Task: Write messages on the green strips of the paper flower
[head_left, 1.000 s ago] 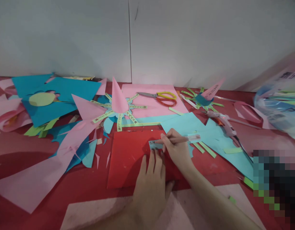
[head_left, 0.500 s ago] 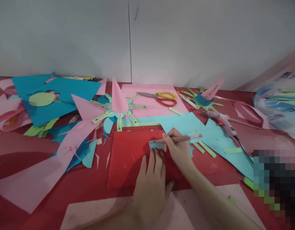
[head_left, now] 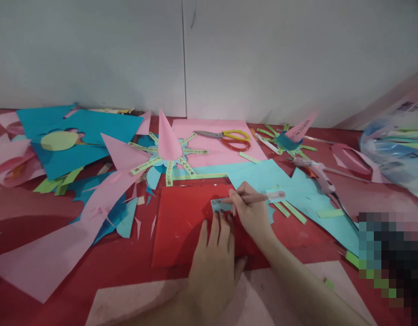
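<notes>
My right hand (head_left: 252, 213) is closed around a pen (head_left: 259, 197), its tip on a small light-blue paper strip (head_left: 217, 206). Dark handwritten marks show at the strip's left end; my right hand covers part of its right side. Fingertips of my left hand (head_left: 213, 258) press the strip's lower edge, the fingers stretched out flat. Beneath both lies a red sheet or folder (head_left: 178, 226). Just behind it stands a pink paper cone (head_left: 168, 140) on a scalloped base with marked green strips fanning out.
Scissors (head_left: 225, 138) with yellow and red handles rest on a pink sheet. A glue gun (head_left: 315, 172) lies at right, near a second cone piece (head_left: 297, 133). Blue sheets (head_left: 89, 131) and pink offcuts (head_left: 69, 240) cover the left. A plastic bag (head_left: 399, 145) sits far right.
My right hand and the pen have shifted very slightly, the pen's back end dipping a little. My left hand stays in place on the paper strip.
</notes>
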`<action>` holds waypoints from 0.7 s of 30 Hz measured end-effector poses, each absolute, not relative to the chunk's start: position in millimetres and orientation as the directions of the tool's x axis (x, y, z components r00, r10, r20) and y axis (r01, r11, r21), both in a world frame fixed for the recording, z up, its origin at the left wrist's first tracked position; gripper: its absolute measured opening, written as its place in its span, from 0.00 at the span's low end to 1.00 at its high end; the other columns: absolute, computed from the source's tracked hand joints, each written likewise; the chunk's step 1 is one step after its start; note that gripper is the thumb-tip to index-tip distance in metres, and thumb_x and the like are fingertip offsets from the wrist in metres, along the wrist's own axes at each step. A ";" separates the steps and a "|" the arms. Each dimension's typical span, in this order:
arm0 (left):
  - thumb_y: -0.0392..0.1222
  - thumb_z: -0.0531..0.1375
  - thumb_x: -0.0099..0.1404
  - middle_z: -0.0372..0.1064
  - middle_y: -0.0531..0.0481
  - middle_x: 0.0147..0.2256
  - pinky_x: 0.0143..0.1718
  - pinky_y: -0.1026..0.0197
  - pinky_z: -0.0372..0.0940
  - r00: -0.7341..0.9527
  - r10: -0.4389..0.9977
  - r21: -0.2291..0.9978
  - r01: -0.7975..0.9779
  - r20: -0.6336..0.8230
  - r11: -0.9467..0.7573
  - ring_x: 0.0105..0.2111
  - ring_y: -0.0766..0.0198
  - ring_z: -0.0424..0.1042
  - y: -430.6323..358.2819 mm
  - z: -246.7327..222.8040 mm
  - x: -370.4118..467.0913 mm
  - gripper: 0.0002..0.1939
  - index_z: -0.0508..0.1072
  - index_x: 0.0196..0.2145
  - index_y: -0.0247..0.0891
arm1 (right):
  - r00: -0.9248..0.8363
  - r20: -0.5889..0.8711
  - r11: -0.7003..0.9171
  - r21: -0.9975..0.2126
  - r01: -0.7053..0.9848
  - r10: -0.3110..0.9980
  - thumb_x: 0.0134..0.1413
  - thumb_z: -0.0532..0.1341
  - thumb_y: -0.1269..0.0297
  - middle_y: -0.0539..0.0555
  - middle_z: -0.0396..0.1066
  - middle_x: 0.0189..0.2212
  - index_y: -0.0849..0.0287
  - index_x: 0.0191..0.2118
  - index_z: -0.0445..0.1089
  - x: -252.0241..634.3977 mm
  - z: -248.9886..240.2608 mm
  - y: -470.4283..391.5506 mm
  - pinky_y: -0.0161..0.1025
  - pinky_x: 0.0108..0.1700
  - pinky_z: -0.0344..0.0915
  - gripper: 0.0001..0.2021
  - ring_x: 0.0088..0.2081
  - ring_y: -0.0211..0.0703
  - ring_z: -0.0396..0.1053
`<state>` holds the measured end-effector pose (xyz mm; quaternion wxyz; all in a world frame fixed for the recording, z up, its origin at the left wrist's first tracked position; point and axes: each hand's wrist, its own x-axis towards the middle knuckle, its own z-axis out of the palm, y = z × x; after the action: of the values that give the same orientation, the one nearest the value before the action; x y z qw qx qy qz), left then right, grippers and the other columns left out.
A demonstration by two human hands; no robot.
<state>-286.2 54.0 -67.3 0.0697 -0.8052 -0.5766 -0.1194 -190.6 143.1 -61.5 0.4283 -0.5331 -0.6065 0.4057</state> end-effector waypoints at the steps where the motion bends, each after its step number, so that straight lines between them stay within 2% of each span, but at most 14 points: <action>1: 0.52 0.49 0.59 0.62 0.40 0.51 0.49 0.51 0.57 0.305 0.911 0.027 0.945 0.277 -0.325 0.52 0.51 0.58 54.2 -67.5 -286.2 0.25 0.69 0.46 0.31 | -0.066 0.086 0.101 -0.950 0.297 0.994 0.52 0.54 0.64 0.41 0.55 0.09 0.55 0.21 0.52 -190.6 -61.5 143.2 0.32 0.23 0.60 0.13 0.16 0.35 0.62; 7: 0.51 0.48 0.60 0.62 0.41 0.51 0.49 0.51 0.58 0.300 0.910 0.039 0.945 0.286 -0.324 0.52 0.51 0.58 54.5 -68.4 -286.5 0.24 0.69 0.45 0.31 | -0.059 0.084 0.098 -0.951 0.293 0.995 0.52 0.55 0.64 0.41 0.55 0.09 0.55 0.20 0.52 -190.3 -62.0 143.7 0.32 0.21 0.57 0.13 0.15 0.35 0.61; 17: 0.52 0.48 0.60 0.63 0.40 0.50 0.49 0.51 0.57 0.306 0.908 0.030 0.944 0.286 -0.328 0.52 0.51 0.58 54.3 -66.6 -287.4 0.25 0.69 0.45 0.31 | -0.036 0.076 0.083 -0.945 0.315 0.996 0.53 0.55 0.62 0.41 0.55 0.09 0.55 0.21 0.53 -189.9 -59.0 143.2 0.31 0.26 0.60 0.13 0.24 0.40 0.70; 21: 0.52 0.48 0.60 0.62 0.39 0.51 0.50 0.51 0.57 0.303 0.909 0.030 0.945 0.286 -0.325 0.53 0.51 0.58 54.5 -66.9 -286.7 0.25 0.69 0.46 0.30 | -0.037 0.109 0.115 -0.930 0.349 0.993 0.53 0.55 0.62 0.42 0.56 0.09 0.55 0.21 0.53 -189.2 -60.4 143.6 0.32 0.27 0.61 0.13 0.22 0.39 0.68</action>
<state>-286.7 54.5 -66.9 0.0721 -0.8040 -0.5765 -0.1264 -189.2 143.6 -60.4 0.4265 -0.5474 -0.6130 0.3777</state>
